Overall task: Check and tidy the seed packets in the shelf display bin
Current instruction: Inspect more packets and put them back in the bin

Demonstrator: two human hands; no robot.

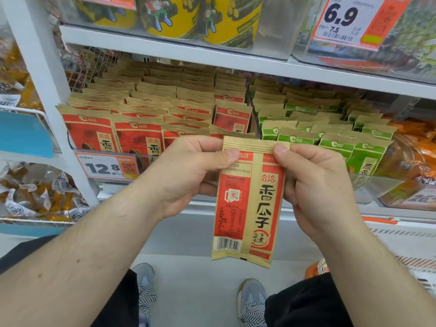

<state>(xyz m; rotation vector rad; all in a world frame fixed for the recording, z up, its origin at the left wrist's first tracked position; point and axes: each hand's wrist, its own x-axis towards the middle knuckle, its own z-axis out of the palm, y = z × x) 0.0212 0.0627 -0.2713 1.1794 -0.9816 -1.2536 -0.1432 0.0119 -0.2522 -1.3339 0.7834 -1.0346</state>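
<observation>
Head view: both hands hold one red-and-kraft seed packet [247, 204] upright in front of the shelf, out of the display bin and below its front edge. Left hand [186, 175] pinches the packet's top left corner, thumb on the near face, fingers curled behind. Right hand [316, 185] pinches the top right corner the same way, thumb tip on the sealed strip, the other fingers curled along the packet's right edge. The face turned to the camera carries a barcode at bottom left, a printed date code near the top, and large dark characters down a tan band.

Behind the hands, the display bin [113, 155] has a clear front wall and holds rows of matching red seed packets [139, 135] standing on end, row behind row to the back of the shelf. Just beside them on the right, past a thin divider, stand green seed packets [335, 145] in similar rows. A price label [107, 166] reading 12.8 sits on the bin's front at left. On the shelf above stand yellow snack tubs [169, 15] and a 6.9 price tag [342, 20]. Orange snack packs [35, 201] fill a wire rack at far left. Below, grey sneakers [250, 300] with patterned laces stand on a pale floor
</observation>
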